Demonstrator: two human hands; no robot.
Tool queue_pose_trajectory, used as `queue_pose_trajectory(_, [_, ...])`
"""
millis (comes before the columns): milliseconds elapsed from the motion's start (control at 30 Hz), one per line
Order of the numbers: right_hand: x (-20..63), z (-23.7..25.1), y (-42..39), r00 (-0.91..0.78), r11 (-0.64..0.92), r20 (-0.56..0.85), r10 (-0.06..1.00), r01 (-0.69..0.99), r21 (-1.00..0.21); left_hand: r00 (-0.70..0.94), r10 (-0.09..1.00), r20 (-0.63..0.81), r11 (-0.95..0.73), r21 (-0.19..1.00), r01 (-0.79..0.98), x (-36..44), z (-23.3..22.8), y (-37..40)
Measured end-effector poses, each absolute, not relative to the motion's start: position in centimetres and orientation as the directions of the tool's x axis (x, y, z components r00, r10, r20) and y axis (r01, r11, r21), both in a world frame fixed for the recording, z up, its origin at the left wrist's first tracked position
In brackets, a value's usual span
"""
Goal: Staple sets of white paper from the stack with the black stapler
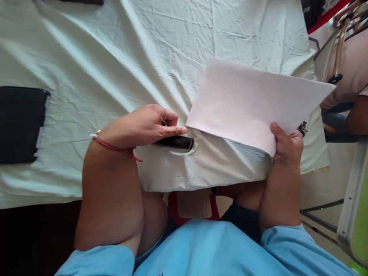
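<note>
My right hand (286, 143) grips the near corner of a white sheet of paper (253, 103), held tilted above the table's right part. My left hand (146, 124), a red thread on its wrist, rests on the cloth with its fingers curled over the end of a slim black object (176, 142) that lies flat near the table's front edge. Whether it is a stapler or a pen I cannot tell. The index finger points toward the paper's lower left corner.
A wrinkled pale cloth (115, 57) covers the table. A black folder or case (20, 122) lies at the left edge. Another person's arm (356, 115) and chair parts (342, 34) show at the right. A red stool (192, 209) shows under the table.
</note>
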State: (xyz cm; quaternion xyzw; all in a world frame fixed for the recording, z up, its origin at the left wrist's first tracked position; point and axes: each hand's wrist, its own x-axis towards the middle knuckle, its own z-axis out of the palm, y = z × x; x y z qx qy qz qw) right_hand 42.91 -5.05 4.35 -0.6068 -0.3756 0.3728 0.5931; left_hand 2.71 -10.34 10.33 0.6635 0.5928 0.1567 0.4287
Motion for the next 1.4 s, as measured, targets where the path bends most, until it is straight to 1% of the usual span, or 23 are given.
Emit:
queue_pose_trajectory(33, [43.0,4.3,-5.0,0.455,0.005,0.002,0.891,-0.006,-1.000,0.208,0.930,-0.302,0.095,0.746,0.659,2.8,10.2,-10.2])
queue_pose_trajectory(100, [43.1,4.2,-4.9,0.463,0.043,0.027,0.886,-0.025,-0.999,0.076,0.969,-0.236,0.135,0.759,0.637,3.1,9.6,-9.9])
queue_pose_trajectory(167, [43.2,4.1,-5.0,0.455,0.078,0.059,0.889,-0.023,-0.997,-0.043,0.989,-0.141,0.142,0.824,0.548,3.5,9.1,-9.6])
queue_pose_trajectory(200, [43.2,4.1,-5.1,0.450,0.093,0.072,0.890,-0.024,-0.995,-0.053,0.989,-0.137,0.145,0.856,0.497,3.7,8.9,-9.5])
queue_pose_trajectory(300, [42.9,4.3,-5.3,0.455,0.108,0.078,0.887,-0.041,-0.993,0.030,0.974,-0.223,0.194,0.899,0.394,4.5,9.0,-9.4])
queue_pose_trajectory(367, [42.7,4.4,-5.5,0.459,0.099,0.066,0.886,-0.048,-0.994,0.062,0.964,-0.258,0.211,0.888,0.409,4.9,9.3,-9.4])
queue_pose_trajectory(500, [42.4,4.3,-5.5,0.445,0.085,0.060,0.893,-0.036,-0.996,0.038,0.967,-0.252,0.210,0.871,0.445,5.3,9.5,-9.3])
queue_pose_trajectory(567, [42.4,4.2,-5.4,0.438,0.092,0.071,0.896,-0.025,-0.995,0.014,0.972,-0.235,0.211,0.893,0.399,5.3,9.3,-9.3])
queue_pose_trajectory(633, [42.4,4.1,-5.4,0.437,0.102,0.078,0.896,-0.030,-0.994,0.001,0.977,-0.213,0.202,0.927,0.315,5.4,9.0,-9.3])
queue_pose_trajectory(733, [42.5,3.9,-5.3,0.431,0.113,0.078,0.899,-0.056,-0.992,0.033,0.975,-0.218,0.204,0.950,0.236,5.5,8.7,-9.4])
queue_pose_trajectory(800, [42.5,3.8,-5.2,0.417,0.126,0.091,0.904,-0.058,-0.990,0.035,0.971,-0.236,0.220,0.943,0.248,5.4,8.7,-9.4])
queue_pose_trajectory(900, [42.5,3.6,-5.0,0.399,0.141,0.111,0.910,-0.047,-0.989,-0.040,0.974,-0.223,0.225,0.938,0.263,5.5,8.8,-9.4])
queue_pose_trajectory(967, [42.5,3.5,-4.9,0.392,0.143,0.111,0.913,-0.052,-0.988,-0.093,0.973,-0.212,0.227,0.951,0.210,5.9,9.1,-9.4])
queue_pose_trajectory(1000, [42.6,3.4,-4.8,0.388,0.144,0.109,0.915,-0.060,-0.988,-0.099,0.968,-0.229,0.242,0.957,0.159,6.1,9.3,-9.4])
queue_pose_trajectory(1067, [42.7,3.2,-4.6,0.386,0.153,0.110,0.916,-0.083,-0.985,-0.058,0.954,-0.295,0.298,0.953,0.058,6.5,9.7,-9.4])
queue_pose_trajectory(1100, [42.7,3.2,-4.5,0.387,0.160,0.112,0.915,-0.093,-0.983,-0.029,0.946,-0.322,0.322,0.946,0.035,6.7,9.9,-9.5])
queue_pose_trajectory(1167, [42.8,3.0,-4.3,0.388,0.173,0.119,0.914,-0.106,-0.979,-0.007,0.945,-0.327,0.327,0.943,0.055,6.9,10.0,-9.5])
queue_pose_trajectory(1267, [42.9,2.9,-4.2,0.386,0.176,0.123,0.914,-0.105,-0.979,-0.053,0.963,-0.265,0.269,0.956,0.117,6.7,9.6,-9.4])
queue_pose_trajectory(1400, [42.7,2.8,-4.0,0.405,0.172,0.121,0.906,-0.093,-0.981,-0.048,0.972,-0.229,0.234,0.966,0.114,6.3,8.6,-9.2])
